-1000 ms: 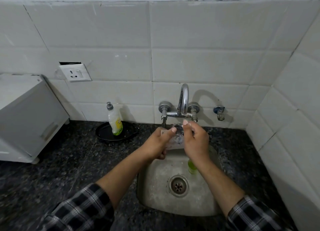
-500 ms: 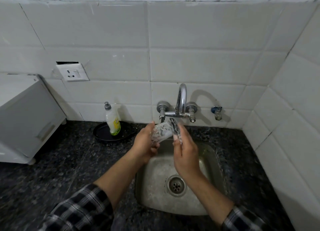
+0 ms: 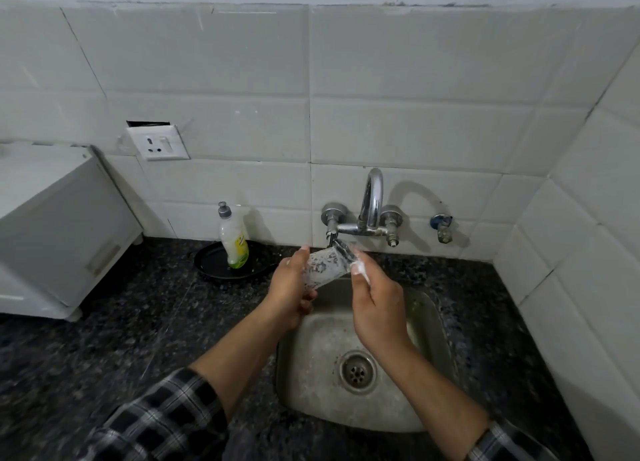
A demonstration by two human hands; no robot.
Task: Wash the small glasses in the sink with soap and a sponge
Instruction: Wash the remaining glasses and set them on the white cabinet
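My left hand [image 3: 289, 294] grips a small clear glass [image 3: 323, 268], soapy and tilted with its mouth toward the right. It is held over the back of the steel sink [image 3: 311, 374], just below the tap's left valve. The straight fingers of my right hand [image 3: 377, 304] are white with foam and touch the glass's rim. No sponge or other glass shows; my right hand and forearm hide part of the basin.
The chrome faucet [image 3: 372, 197] is mounted on the tiled wall behind the sink, with a small tap [image 3: 441, 226] to its right. A dish soap bottle [image 3: 234, 239] stands on a black plate [image 3: 211, 261] at left. A white appliance [image 3: 52, 225] fills the far left counter.
The glass has tilted from level to mouth-right and shifted slightly left. My right hand slid from over the glass to its rim. The green sponge seen in the basin is now hidden.
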